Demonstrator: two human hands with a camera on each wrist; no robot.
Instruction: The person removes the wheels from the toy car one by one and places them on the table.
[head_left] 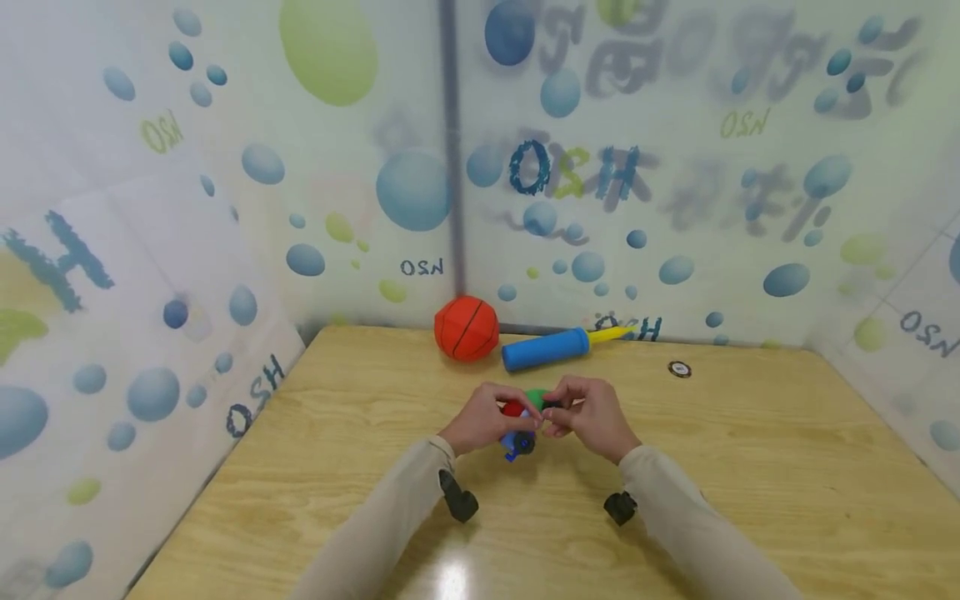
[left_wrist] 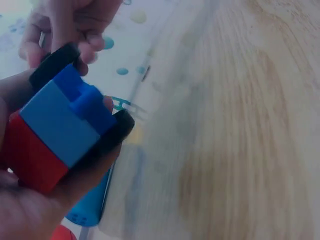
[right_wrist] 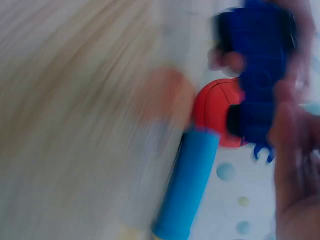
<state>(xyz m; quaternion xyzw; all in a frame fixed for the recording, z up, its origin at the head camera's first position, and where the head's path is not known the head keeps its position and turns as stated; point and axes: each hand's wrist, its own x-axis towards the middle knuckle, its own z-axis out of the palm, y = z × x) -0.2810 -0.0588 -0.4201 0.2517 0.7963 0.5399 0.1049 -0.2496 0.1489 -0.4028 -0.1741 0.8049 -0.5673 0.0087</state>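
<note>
A small toy train car [head_left: 517, 442] with red, green and blue blocks and black wheels is held up over the table between both hands. My left hand [head_left: 487, 417] grips it round its sides. In the left wrist view, its light blue block [left_wrist: 62, 122] and red block [left_wrist: 32, 152] show by the palm. Curled fingers of my right hand [head_left: 588, 417] pinch at a black wheel at its far end. The right wrist view, blurred, shows the dark blue underside [right_wrist: 257, 65] with a forked hook [right_wrist: 263, 152] at one end.
Behind the hands, a red ball [head_left: 467, 329] with black lines sits near the table's back edge. Beside it lies a blue hand pump [head_left: 546, 349] with a yellow nozzle. Farther right is a round dark-rimmed chip [head_left: 679, 369]. Printed sheets [head_left: 337, 192] enclose the wooden table [head_left: 750, 467].
</note>
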